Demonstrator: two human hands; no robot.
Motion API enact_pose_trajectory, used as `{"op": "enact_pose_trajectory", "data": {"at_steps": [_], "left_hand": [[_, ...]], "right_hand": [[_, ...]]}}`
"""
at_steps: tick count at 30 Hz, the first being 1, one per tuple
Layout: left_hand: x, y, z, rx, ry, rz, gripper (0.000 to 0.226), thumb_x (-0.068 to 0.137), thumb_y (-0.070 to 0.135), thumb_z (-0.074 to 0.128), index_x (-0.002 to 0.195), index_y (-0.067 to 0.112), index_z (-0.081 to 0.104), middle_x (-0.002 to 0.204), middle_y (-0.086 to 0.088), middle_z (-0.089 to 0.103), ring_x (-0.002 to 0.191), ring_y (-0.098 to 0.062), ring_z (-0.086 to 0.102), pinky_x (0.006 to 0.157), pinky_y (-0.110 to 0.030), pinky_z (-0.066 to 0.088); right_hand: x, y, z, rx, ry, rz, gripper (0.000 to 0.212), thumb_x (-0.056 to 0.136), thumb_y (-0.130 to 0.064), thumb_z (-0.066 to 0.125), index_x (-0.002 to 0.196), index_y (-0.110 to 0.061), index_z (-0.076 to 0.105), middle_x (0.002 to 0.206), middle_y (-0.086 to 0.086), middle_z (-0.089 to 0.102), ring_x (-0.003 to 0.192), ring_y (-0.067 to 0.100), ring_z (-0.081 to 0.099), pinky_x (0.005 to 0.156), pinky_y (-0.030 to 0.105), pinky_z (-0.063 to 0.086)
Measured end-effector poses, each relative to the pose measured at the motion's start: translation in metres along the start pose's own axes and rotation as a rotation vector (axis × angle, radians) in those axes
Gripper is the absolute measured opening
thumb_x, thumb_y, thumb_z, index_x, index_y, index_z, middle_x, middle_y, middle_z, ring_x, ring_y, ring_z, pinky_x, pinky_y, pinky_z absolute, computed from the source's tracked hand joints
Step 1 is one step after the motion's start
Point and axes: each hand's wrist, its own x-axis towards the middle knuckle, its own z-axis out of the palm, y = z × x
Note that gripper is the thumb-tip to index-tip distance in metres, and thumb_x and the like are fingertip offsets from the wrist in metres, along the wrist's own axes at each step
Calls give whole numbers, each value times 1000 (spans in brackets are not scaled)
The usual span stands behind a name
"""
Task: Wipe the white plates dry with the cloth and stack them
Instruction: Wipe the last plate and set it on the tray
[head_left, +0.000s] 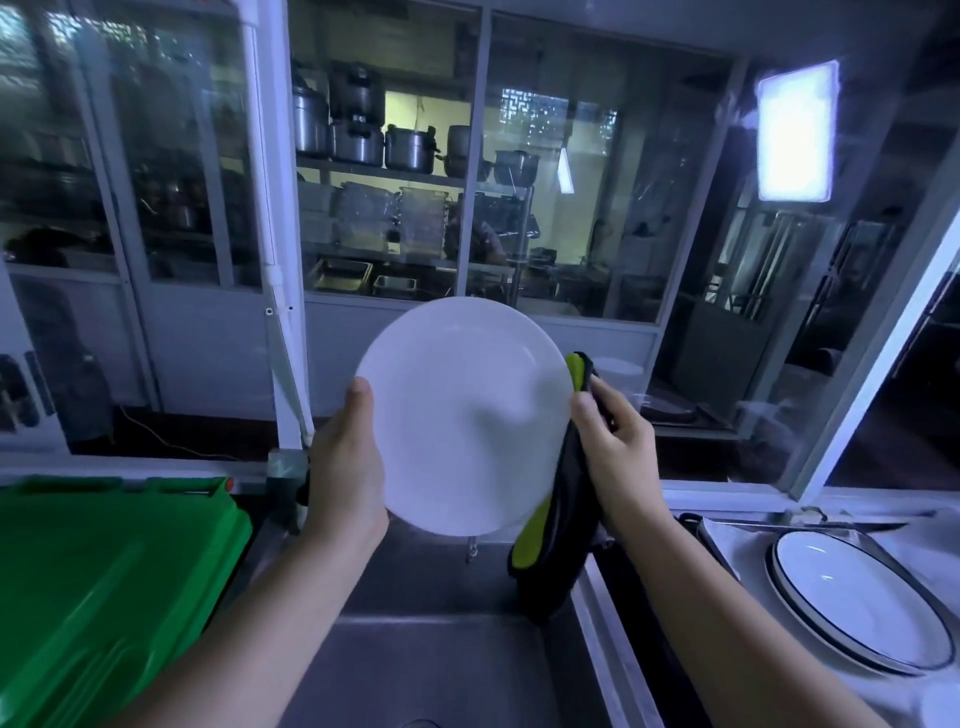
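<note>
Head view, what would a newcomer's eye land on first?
The white plate, held up in the centre: the left hand grips its left edge, and the right hand holds a cloth at its right edge. Next, the green bin at lower left and the black-rimmed plates at lower right.

White plate (462, 415), black-and-lime cloth (553, 530), seemingly black-rimmed plates (852, 597).

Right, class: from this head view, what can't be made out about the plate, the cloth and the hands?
Head view only:
- Left hand: fingers hidden behind the plate; only the thumb shows.
- Plate: its back faces away; wet or dry, too blurred to tell.
- Cloth: the part behind the plate's edge, and under the right hand, is hidden.
- Rimmed plates: count unclear, rims overlap.
</note>
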Motion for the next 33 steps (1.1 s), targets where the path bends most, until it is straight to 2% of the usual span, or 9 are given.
{"op": "enact_pose_trajectory", "data": {"at_steps": [4,9,12,14,18,21,25,28,33], "left_hand": [[6,-2,2,75,-18,-12,37,91,59,48,68,43,73,75,20,73,68,-5,70,57,-27,54],[14,2,5,392,-11,52,21,94,49,48,96,30,56,80,21,57,76,0,55,60,-18,37],[6,-2,8,386,-44,107,33,92,31,61,115,11,52,99,1,59,95,-19,57,65,-19,39],[-8,4,17,217,-186,12,32,91,39,61,109,13,59,106,-4,65,101,-18,62,72,-26,48],[-16,19,31,-113,-211,-214,32,91,44,59,82,14,64,69,-6,71,63,-17,70,52,-31,56],[-14,19,32,-85,-89,-220,26,91,37,62,90,12,65,67,-3,71,56,-14,68,50,-25,53],[-14,9,24,-82,-64,-230,18,94,29,58,92,14,67,75,-4,74,67,-22,71,65,-34,55],[-11,7,19,-105,-32,-193,18,93,29,61,93,12,68,84,-7,76,78,-25,73,75,-42,57],[-10,9,10,-61,-32,-15,14,91,31,63,86,19,70,84,6,76,78,-9,72,68,-32,52]], "right_hand": [[-4,-10,8,240,-137,190,9,81,-11,71,79,-20,72,78,2,72,68,17,67,61,29,55],[-1,-8,15,206,31,121,17,78,-7,65,63,-12,58,60,2,52,57,16,46,58,32,41],[-8,-3,27,-81,157,-194,14,76,-13,61,65,-19,55,62,-13,47,56,6,42,59,24,37],[-13,1,36,-326,240,-547,14,78,-10,63,76,-23,66,77,-14,57,66,3,52,63,16,39],[-27,15,49,-632,205,-989,23,77,-1,73,99,-10,75,104,7,70,78,22,66,67,26,50],[-35,21,54,-658,157,-1121,19,83,-1,63,93,-9,76,110,11,70,75,29,66,67,30,51],[-41,31,57,-698,32,-1159,22,74,0,73,93,-8,77,113,13,69,86,38,68,79,44,56],[-41,42,53,-665,-77,-1143,24,79,-10,74,102,-8,75,119,13,64,100,37,65,95,51,48],[-32,56,40,-517,-148,-815,36,84,-19,69,114,1,67,133,11,51,127,29,48,104,63,35]]}}
